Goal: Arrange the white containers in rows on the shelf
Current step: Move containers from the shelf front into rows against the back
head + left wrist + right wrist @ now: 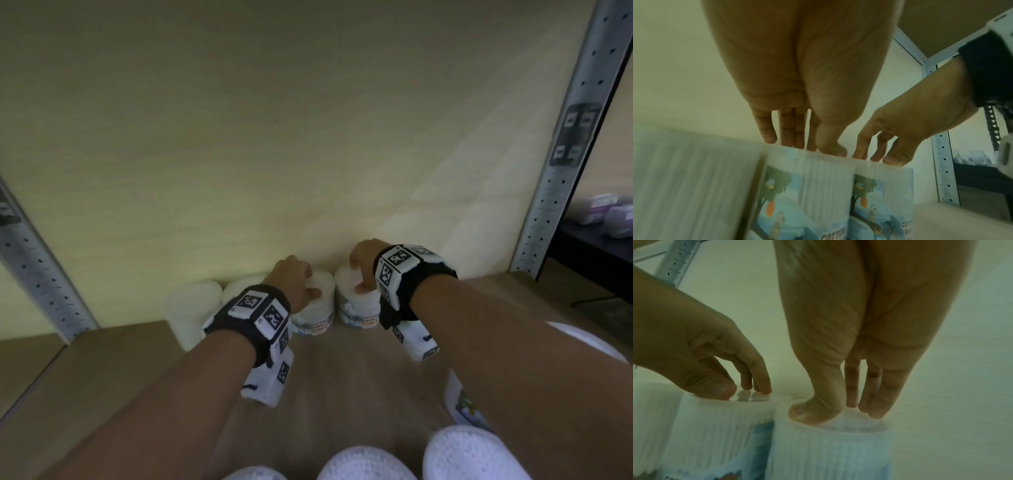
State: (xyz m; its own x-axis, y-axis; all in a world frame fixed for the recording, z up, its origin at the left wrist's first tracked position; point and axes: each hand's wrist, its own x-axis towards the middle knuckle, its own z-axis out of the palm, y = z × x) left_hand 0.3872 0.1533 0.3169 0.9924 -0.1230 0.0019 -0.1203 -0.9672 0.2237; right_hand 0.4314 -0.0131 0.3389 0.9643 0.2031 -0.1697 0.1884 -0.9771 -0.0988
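- Both arms are reaching forward into the shelf (pixel 102 370), wrists bent down, fingers pointing down onto two tubs at the back wall (pixel 239 137).
- Left hand (pixel 291 279) is sitting on top of the left cotton-bud container (pixel 317 310); its fingertips (pixel 769 138) and thumb are touching the lid edge, fingers fairly straight, not wrapped round the tub.
- Right hand (pixel 363 262) is doing the same on the right cotton-bud container (pixel 352 308); thumb and fingertips (pixel 875 412) are pressing down into the recessed lid, loosely spread, nothing lifted.
- Both tubs are white ribbed cylinders with a blue picture label reading "COTTON", standing upright, long axis vertical, labels facing the person.
- The two are standing side by side, touching or nearly so, against the wall.
- Two more white containers (pixel 195 308) are standing upright in the same row to the left.
- More white containers (pixel 472 452) are sitting at the near edge, partly cut off.
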